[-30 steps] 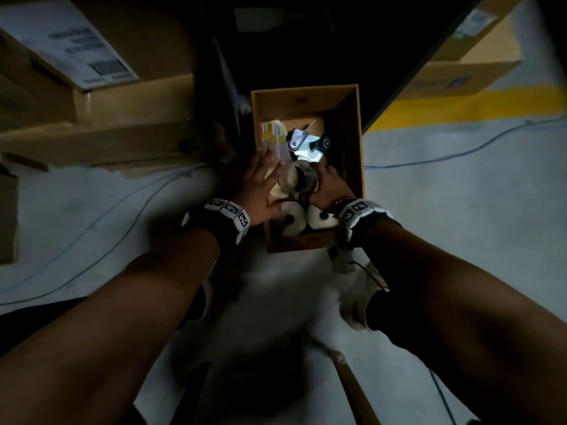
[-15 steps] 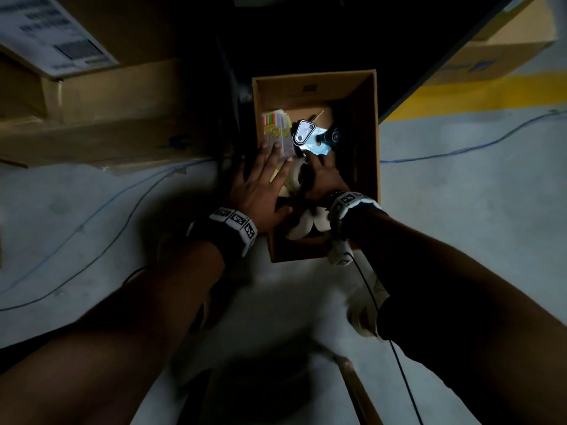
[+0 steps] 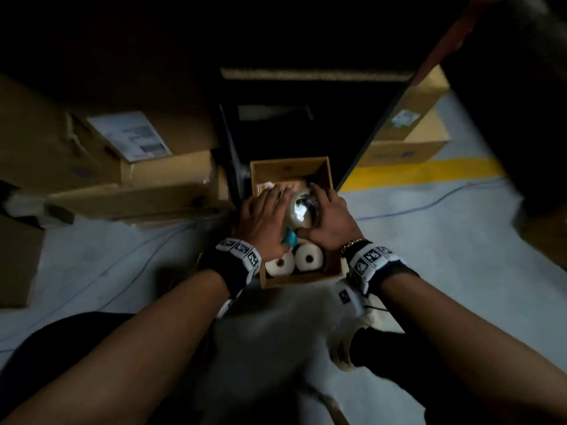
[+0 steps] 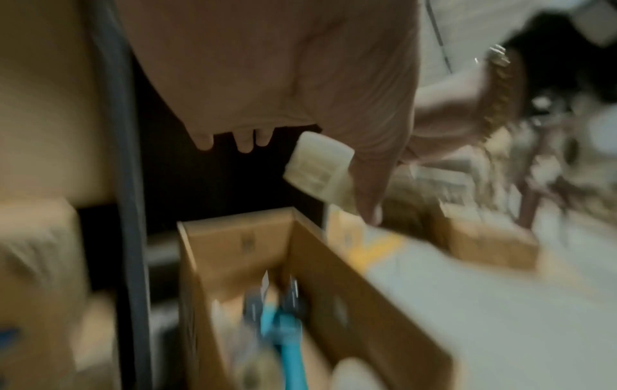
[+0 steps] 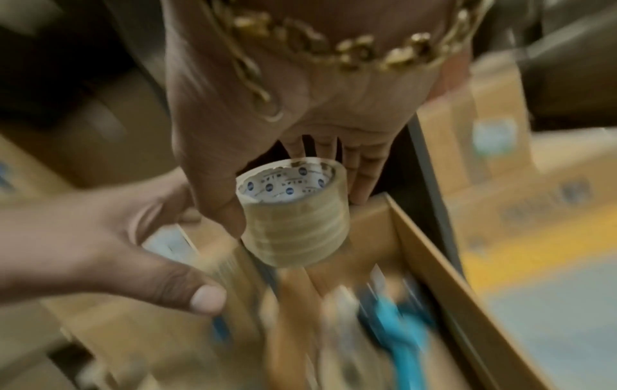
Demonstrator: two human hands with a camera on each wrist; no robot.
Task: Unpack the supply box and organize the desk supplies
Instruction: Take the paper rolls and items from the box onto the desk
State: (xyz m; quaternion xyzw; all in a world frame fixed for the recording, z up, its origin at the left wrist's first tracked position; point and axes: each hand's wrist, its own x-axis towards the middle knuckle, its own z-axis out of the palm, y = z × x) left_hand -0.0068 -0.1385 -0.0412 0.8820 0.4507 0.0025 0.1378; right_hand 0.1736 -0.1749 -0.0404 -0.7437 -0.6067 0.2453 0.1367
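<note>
A small open cardboard box [image 3: 336, 273] stands on the floor. Just above it my right hand [image 3: 331, 222] grips a tall roll of clear tape [image 5: 293, 211] between thumb and fingers. My left hand [image 3: 264, 216] is close beside it, curled round another cream tape roll [image 4: 320, 169]. In the head view only one shiny roll [image 3: 302, 210] shows between the two hands. Inside the box lie two white rolls [image 3: 280, 263], a teal tape dispenser [image 3: 290, 237] and coloured sticky notes [image 3: 264, 187].
Large cardboard boxes [image 3: 122, 167] are stacked to the left and more boxes [image 3: 408, 142] stand at the back right. A dark shelf frame [image 3: 233, 167] rises behind the small box. Blue cables [image 3: 429, 204] and a yellow line [image 3: 423, 171] cross the grey floor. My white shoe [image 3: 349, 326] is near the box.
Both hands were down among the rolls in the box; now they are raised above it, holding tape rolls. The dispenser stays inside. The head view has pulled back.
</note>
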